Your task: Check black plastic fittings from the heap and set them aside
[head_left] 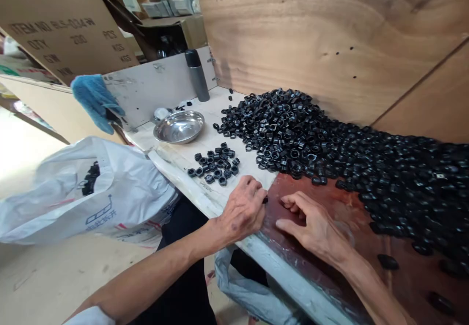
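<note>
My left hand (246,206) is closed above the front of the table, with a bit of a small black plastic part (265,200) showing at its fingertips. Most of that part is hidden by the fingers. My right hand (313,225) hovers just to the right over the reddish-brown sheet (340,203), thumb and curled fingers apart, and nothing shows between them. Beyond my left hand lies a small group of black ring-shaped parts (217,162) on the pale surface. Behind both hands rises a large heap of black ring-shaped parts (286,124), next to a spread of black pieces (414,183) at the right.
A steel bowl (179,127) and a grey bottle (198,78) stand at the back left. A blue cloth (95,101) hangs over the side board. Left of the table is a white sack (124,183). A wooden panel (330,27) closes off the back.
</note>
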The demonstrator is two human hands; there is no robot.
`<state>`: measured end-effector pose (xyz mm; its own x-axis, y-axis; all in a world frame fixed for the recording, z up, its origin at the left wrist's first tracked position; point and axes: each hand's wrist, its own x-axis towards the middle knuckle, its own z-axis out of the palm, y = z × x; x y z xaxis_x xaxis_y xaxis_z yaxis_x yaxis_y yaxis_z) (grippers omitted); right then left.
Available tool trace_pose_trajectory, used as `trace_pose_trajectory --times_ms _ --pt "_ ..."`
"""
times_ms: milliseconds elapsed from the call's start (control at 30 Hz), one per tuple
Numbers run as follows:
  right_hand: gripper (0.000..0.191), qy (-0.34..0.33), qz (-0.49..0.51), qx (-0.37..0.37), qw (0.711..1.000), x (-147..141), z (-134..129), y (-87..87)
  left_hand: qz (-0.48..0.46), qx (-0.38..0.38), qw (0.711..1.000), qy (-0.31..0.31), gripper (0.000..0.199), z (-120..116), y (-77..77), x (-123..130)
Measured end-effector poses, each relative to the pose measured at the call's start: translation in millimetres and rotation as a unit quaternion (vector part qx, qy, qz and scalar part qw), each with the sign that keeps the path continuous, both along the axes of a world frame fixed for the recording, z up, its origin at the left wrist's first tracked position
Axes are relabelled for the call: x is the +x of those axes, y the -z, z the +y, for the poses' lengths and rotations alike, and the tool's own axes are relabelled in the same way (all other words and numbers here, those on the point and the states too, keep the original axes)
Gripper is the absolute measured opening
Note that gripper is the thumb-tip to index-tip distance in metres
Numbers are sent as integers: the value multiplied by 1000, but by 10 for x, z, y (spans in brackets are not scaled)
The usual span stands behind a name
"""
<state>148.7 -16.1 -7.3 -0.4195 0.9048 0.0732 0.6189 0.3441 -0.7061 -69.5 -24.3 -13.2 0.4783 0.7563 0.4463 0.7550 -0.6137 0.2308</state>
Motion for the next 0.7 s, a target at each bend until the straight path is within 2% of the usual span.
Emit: trace_pose_trajectory --times_ms 67,133,200,267,333,433,500,600,700 --pt "57 -41 -33 65 996 -106 -66 109 -33 24 997 -58 35 -51 5 -287" --pt "81 -44 -72 118 989 -235 -116 244 -58 32 988 -137 58 -68 14 -650" --pt "95 -48 -103 152 982 -388 -115 363 -55 27 976 -207 87 -21 49 -1049" --pt "107 -47 -123 171 977 -572 -37 429 -30 -8 978 -207 122 105 109 -1406" --pt "121 -47 -129 182 974 -786 118 442 -12 -69 983 -170 139 282 164 -1647" --pt "133 -69 -120 186 973 -1110 408 416 -10 -128 988 -89 141 525 190 -1742" --pt "135 -86 -107 187 973 -1271 568 405 -22 -151 988 -31 127 609 180 -1671" --pt "125 -105 -80 192 973 -1362 693 415 -56 -166 984 15 99 622 192 -1492" --pt "106 -98 -55 196 974 -1315 708 419 -93 -154 984 9 86 588 250 -1339"
